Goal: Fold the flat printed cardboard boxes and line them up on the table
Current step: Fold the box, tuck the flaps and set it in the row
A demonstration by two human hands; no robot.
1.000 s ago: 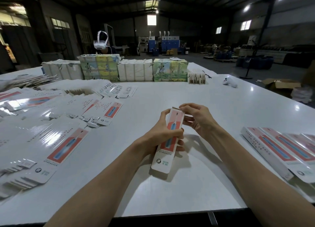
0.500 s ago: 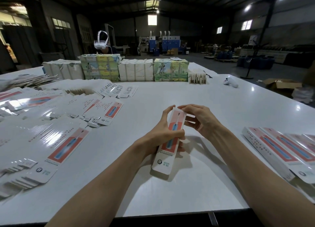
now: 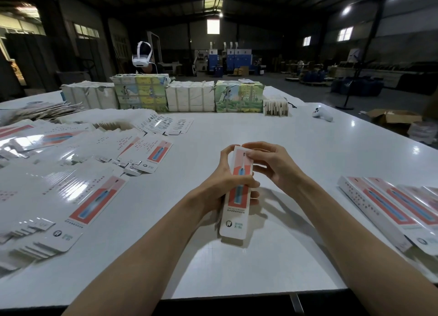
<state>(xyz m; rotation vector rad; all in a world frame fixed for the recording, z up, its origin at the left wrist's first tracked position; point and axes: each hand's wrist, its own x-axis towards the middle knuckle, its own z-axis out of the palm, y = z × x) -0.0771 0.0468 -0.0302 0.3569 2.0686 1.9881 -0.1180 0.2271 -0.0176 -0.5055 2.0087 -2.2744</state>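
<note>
Table (image 3: 260,130) — flats (image 3: 78,197) left, boxes (image 3: 388,209) right

Over the white table (image 3: 272,130): one long printed box (image 3: 237,198), gripped round its middle by the left hand (image 3: 224,185), pinched at its far end by the right hand (image 3: 272,165). On the left, flat boxes (image 3: 94,197) spread out. On the right, folded boxes (image 3: 388,209) side by side. Along the far edge, wrapped bundles (image 3: 189,98).

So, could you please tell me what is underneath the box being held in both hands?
The left hand wraps under the box; its fingertips show at the right edge. Below lies white table with shadow. The box's underside and the palm are covered.
</note>
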